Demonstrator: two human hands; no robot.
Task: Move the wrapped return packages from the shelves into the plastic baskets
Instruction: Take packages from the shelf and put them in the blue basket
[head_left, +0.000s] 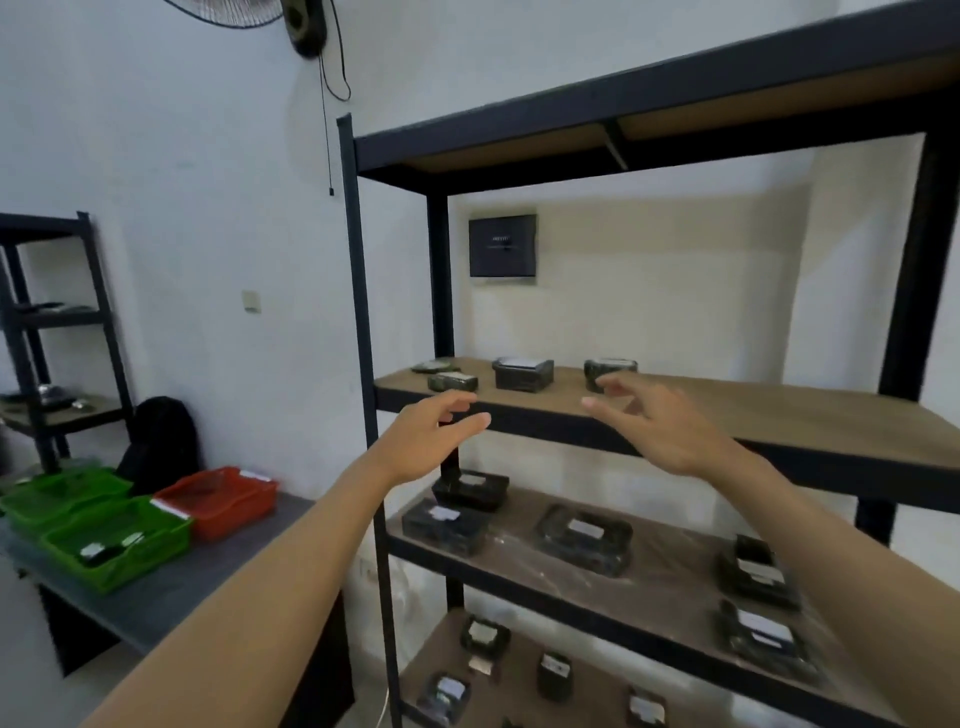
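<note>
Packages (522, 373) sit on the shelf (727, 410); left hand (434, 434) and right hand (657, 423) reach near, each grip open, empty.

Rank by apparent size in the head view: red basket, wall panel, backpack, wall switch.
1. Red basket
2. Backpack, partly hidden, so unsure against the basket
3. Wall panel
4. Wall switch
</note>
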